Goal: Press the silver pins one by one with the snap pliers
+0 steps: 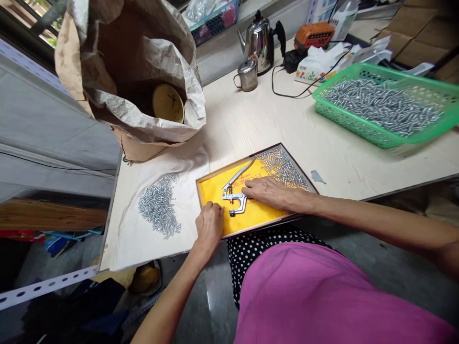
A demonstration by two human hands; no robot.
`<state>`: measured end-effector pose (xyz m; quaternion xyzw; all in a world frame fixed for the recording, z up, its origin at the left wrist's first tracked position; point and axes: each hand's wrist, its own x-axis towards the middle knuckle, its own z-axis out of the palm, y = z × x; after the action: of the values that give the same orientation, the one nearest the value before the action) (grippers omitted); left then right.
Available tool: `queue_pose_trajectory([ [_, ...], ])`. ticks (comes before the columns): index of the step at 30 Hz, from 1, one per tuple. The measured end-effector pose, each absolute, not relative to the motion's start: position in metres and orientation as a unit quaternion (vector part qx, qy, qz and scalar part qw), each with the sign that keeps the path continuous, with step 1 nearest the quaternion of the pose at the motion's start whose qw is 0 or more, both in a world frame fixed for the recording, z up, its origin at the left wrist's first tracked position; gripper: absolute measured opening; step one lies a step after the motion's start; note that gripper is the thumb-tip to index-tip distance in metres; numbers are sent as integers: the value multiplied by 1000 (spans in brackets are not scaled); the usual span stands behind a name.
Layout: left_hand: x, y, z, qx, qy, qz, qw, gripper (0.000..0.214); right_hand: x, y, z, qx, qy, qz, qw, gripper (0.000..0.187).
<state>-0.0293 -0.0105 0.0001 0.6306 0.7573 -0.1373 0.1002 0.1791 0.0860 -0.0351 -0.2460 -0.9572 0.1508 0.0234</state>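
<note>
Snap-fastener pliers [238,203] in silver metal lie over the yellow lining of a shallow wooden tray [204,191], their long upper handle raised. My right hand [267,192] is closed round the lower part of the pliers, palm down. At the tray's left rim, close to the pliers' jaws, my left hand [210,220] has its fingers pressed together. Whatever is in those fingertips is too small to make out. Many small metal pins [281,167] fill the tray's far right corner. Left of the tray, a heap of similar pins [159,205] lies on white cloth.
Behind on the left stands a large open paper sack [143,143] with a yellow round container [168,102] inside. A green basket [376,136] of metal pins is at the right. Farther back are a metal mug [247,76], a kettle [260,43] and an orange battery [313,36].
</note>
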Motion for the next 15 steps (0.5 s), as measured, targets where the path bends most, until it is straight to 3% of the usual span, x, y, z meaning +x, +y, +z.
queue_pose_trajectory([
  [11, -37, -11, -17, 716, 691, -65, 77, 23, 180, 85, -42, -252, -956, 143, 36, 20],
  [15, -42, -7, -20, 655, 726, 82, 192, 14, 178, 84, -45, -265, -952, 146, 51, 19],
])
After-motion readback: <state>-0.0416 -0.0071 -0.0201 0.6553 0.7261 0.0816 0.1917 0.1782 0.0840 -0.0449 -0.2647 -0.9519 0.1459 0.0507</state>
